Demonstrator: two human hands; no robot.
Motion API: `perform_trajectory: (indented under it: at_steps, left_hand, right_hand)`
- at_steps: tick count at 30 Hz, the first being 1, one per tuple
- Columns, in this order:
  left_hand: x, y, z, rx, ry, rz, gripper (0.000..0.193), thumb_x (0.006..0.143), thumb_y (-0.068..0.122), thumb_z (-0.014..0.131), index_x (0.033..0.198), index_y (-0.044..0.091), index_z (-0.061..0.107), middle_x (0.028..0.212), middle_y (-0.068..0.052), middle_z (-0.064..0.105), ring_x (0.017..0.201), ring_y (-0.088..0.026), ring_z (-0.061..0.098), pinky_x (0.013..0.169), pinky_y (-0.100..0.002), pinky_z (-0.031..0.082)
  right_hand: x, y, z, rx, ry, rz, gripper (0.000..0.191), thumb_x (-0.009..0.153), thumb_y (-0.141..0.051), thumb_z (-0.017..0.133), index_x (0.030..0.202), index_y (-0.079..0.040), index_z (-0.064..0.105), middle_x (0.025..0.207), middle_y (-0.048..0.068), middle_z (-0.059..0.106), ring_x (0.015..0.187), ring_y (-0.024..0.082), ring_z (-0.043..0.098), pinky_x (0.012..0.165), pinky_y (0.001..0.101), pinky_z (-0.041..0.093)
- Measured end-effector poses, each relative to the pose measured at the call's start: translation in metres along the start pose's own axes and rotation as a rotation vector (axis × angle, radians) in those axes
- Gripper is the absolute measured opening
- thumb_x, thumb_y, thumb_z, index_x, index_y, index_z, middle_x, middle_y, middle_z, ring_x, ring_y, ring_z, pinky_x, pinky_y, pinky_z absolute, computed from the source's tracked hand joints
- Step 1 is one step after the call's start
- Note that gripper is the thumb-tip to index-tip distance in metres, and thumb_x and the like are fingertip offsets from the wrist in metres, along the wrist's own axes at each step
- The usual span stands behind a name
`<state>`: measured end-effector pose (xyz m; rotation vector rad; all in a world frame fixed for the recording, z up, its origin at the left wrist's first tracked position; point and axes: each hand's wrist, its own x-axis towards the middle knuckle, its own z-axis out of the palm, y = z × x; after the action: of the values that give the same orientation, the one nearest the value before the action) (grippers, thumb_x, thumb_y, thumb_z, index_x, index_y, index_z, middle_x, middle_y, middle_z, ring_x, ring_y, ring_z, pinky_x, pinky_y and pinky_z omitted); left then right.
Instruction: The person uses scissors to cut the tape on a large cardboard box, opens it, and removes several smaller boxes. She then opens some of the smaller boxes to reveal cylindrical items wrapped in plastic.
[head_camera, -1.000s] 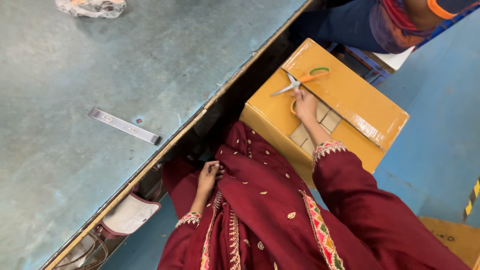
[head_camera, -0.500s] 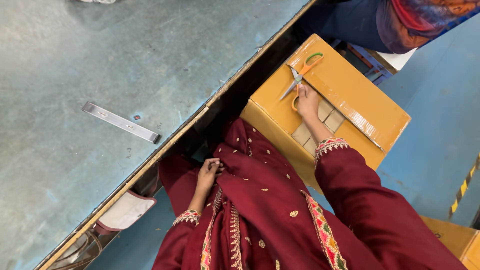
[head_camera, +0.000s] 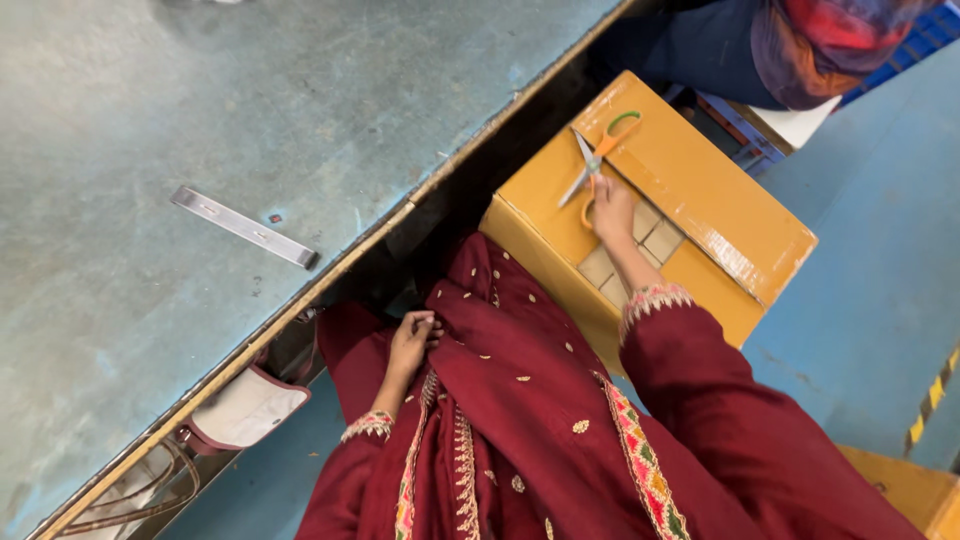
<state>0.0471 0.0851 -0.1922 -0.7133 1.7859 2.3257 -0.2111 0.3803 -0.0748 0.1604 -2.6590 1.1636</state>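
While splayed open, orange-handled scissors (head_camera: 598, 158), taped cardboard box (head_camera: 700, 200)

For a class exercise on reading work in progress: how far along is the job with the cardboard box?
Done: nothing shows as opened; the cardboard box looks shut, its tape intact. In hand: the right hand rests on the scissors lying on top; the left hand holds red cloth. Left: any cutting of the tape.

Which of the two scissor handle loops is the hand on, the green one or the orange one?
The orange loop: the right hand rests on it, while the green loop lies free, farther up the cardboard box.
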Motion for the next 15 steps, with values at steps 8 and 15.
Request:
perform_trajectory:
  at_steps: [8, 15]
  left_hand:
    - [-0.003, 0.000, 0.003, 0.075, -0.008, 0.079, 0.025, 0.103, 0.023, 0.058, 0.121, 0.005, 0.062, 0.104, -0.010, 0.075, 0.091, -0.016, 0.072, 0.077, -0.029, 0.058]
    - [-0.010, -0.003, -0.002, 0.135, 0.037, 0.049, 0.025, 0.102, 0.021, 0.060, 0.122, 0.007, 0.063, 0.105, -0.007, 0.075, 0.093, -0.013, 0.070, 0.082, -0.028, 0.057]
  right_hand:
    - [0.046, -0.033, 0.020, -0.090, -0.058, 0.218, 0.040, 0.106, -0.039, 0.052, 0.097, -0.008, 0.076, 0.089, 0.022, 0.072, 0.086, 0.039, 0.070, 0.078, 0.0476, 0.051]
    - [0.027, -0.023, 0.024, -0.060, 0.013, 0.160, 0.038, 0.105, -0.034, 0.051, 0.094, -0.007, 0.076, 0.088, 0.020, 0.073, 0.085, 0.037, 0.070, 0.078, 0.0467, 0.051]
